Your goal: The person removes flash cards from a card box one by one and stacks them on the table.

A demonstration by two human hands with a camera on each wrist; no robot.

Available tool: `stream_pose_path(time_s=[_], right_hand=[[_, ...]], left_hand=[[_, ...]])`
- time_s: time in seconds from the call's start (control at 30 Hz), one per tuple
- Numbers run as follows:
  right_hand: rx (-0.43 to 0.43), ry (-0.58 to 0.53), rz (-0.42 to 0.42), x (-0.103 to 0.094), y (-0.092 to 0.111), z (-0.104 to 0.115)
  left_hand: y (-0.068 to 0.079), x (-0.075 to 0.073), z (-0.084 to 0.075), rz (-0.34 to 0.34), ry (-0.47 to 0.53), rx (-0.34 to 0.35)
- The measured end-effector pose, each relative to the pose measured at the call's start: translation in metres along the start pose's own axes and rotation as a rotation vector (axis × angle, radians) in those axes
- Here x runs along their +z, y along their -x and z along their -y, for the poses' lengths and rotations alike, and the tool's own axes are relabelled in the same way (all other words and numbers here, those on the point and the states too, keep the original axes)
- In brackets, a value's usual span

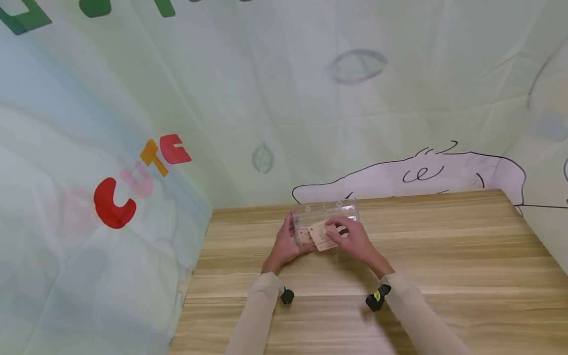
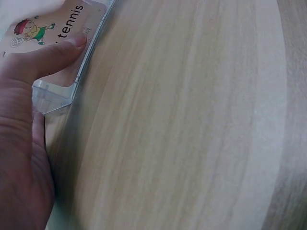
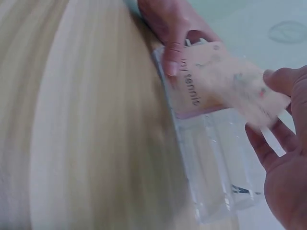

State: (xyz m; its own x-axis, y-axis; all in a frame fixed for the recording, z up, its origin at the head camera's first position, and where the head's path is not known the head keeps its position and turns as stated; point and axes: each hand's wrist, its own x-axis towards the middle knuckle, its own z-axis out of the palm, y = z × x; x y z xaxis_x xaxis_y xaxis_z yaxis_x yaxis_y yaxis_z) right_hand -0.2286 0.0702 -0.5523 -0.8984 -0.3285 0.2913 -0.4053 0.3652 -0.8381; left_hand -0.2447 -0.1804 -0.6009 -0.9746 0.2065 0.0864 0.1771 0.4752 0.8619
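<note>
Card reading perhaps "play tennis", backdrop "CUTE"

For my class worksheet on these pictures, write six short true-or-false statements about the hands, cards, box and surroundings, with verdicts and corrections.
1. The right hand pinches at least one pale card. True.
2. The left hand grips the clear box. True.
3. Both hands wear gloves. False: both are bare.
4. The printed card under the left thumb says "football". False: it shows "tennis".
5. The tabletop has wood grain. True.
6. The letter C is blue. False: it is red.
</note>
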Motion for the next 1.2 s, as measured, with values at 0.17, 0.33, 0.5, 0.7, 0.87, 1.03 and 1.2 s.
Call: stream_pose_path(time_s=[0.17, 0.33, 0.5, 0.7, 0.87, 1.03, 1.2], right_hand=[[0.029, 0.031, -0.026, -0.016, 0.003, 0.001], [0.041, 0.045, -0.028, -0.035, 0.008, -0.002], [0.052, 0.052, -0.043, -0.056, 0.016, -0.009], [0.111, 0.034, -0.044, -0.076, 0.026, -0.016], [0.14, 0.057, -0.042, -0.088, 0.036, -0.023], [0.186, 0.063, -0.034, -0.098, 0.049, -0.033], [0.235, 0.068, -0.017, -0.104, 0.065, -0.044]], left_hand=[[0.0, 0.0, 0.001, -0.006, 0.006, 0.014], [0.0, 0.0, 0.002, -0.002, 0.003, 0.004], [0.0, 0.0, 0.002, -0.002, 0.002, -0.001], [0.0, 0.0, 0.002, 0.001, -0.008, -0.012], [0.0, 0.0, 0.004, -0.004, -0.015, -0.013], [0.0, 0.001, 0.004, -0.004, -0.007, -0.021], [-0.001, 0.001, 0.003, 0.003, -0.018, -0.031]])
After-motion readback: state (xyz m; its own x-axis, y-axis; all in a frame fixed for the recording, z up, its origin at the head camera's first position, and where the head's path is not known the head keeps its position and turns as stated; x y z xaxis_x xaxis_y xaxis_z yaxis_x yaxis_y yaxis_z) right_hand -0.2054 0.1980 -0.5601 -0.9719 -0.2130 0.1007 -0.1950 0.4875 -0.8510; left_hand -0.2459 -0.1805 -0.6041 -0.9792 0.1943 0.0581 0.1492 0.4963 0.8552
